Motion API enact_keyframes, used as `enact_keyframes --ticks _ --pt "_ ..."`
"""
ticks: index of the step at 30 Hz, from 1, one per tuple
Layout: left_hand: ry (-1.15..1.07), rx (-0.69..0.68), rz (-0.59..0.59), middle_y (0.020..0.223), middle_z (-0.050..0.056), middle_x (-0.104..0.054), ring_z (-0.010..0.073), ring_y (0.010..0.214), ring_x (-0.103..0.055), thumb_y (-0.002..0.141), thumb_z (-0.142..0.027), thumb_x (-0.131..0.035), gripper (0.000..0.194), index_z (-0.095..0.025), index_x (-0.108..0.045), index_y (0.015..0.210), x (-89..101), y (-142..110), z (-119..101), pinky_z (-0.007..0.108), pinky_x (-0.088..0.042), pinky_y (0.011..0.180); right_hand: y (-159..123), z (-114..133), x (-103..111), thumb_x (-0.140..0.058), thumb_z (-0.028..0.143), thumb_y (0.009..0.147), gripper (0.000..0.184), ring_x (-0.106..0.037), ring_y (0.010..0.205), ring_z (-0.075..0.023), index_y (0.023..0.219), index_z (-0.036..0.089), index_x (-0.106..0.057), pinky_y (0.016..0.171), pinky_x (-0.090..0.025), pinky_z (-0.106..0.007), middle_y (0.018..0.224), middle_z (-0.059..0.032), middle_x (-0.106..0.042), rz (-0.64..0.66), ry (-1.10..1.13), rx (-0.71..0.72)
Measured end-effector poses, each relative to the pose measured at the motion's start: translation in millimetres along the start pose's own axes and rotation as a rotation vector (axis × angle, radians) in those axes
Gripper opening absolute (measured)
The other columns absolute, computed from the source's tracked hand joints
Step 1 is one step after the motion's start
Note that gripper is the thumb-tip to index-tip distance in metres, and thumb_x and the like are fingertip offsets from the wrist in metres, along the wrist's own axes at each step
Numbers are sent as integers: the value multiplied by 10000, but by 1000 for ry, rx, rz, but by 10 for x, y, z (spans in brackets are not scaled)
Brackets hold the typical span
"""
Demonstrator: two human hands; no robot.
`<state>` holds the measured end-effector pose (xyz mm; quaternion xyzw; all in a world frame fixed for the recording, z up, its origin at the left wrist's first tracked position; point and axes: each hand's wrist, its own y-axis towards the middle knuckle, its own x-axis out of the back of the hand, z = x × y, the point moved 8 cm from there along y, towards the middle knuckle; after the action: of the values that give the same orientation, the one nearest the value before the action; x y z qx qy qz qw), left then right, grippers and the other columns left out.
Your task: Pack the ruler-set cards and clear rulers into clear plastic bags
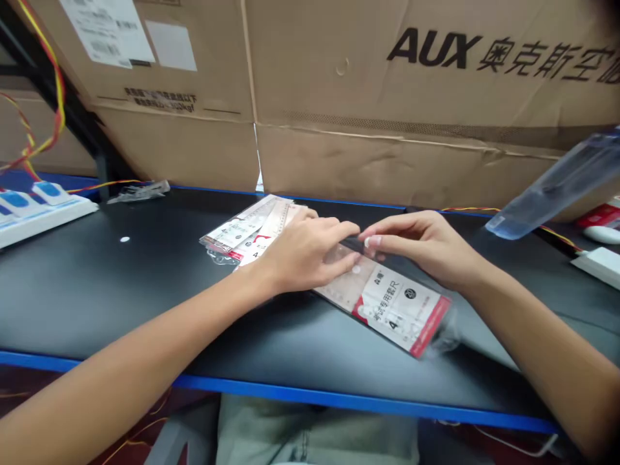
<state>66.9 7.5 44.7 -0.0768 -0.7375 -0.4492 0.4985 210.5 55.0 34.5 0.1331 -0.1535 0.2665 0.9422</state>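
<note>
Two hands: both on one ruler pack
My left hand: half open, pressing the pack
My right hand: curled, pinching its edge
Pack: on the black desk — just beside more ruler packs

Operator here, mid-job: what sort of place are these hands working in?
Probably a stockroom or makeshift workroom: a black, blue-edged workbench, large AUX cardboard cartons stacked behind it, and a white power strip with loose coloured wires.

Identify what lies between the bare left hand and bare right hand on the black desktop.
Between the left hand and right hand, the head view shows a clear-sleeved ruler and a thin black strip.
</note>
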Motion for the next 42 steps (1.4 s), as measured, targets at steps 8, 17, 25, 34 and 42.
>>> enact_keyframes --ticks 8,17,25,34,42 --pt "-112 77 135 866 46 -712 198 766 -659 951 -339 -594 220 -175 -714 1036 -205 -52 68 300 -455 690 3 -195 -130 -771 511 824 309 -707 885 -238 918 226 -843 772 -543 -334 933 -56 -803 235 -43 -135" --pt "-166 14 176 892 44 -642 163 759 -609 1006 -331 -547 238 -169 -722 996 -225 -67 98 279 -448 692 -45 -397 -199 -813 447 807 324 -690 816 -164 998 187 -790 730 -526 -274 937 -53 -762 285 217 -352" --pt "-170 -45 121 912 68 -622 180 814 -588 1010 -246 -497 243 -151 -718 984 -170 -22 44 303 -464 739 -82 -420 -289 -848 364 784 285 -653 683 -105 948 189 -696 564 -514 -192 835 11 -669 295 410 -439" --pt "-135 -70 99 918 73 -619 192 821 -585 1007 -247 -492 245 -156 -720 1025 -136 -18 40 323 -462 748 -122 -508 -378 -827 424 784 325 -639 557 -119 946 166 -716 452 -462 -193 730 -2 -696 353 320 -518" --pt "-82 -76 100 972 63 -634 190 867 -598 1006 -248 -499 229 -176 -712 1045 -123 -10 28 334 -445 805 -139 -580 -349 -810 440 801 317 -669 609 -145 951 166 -752 524 -474 -226 771 -26 -745 390 323 -499"
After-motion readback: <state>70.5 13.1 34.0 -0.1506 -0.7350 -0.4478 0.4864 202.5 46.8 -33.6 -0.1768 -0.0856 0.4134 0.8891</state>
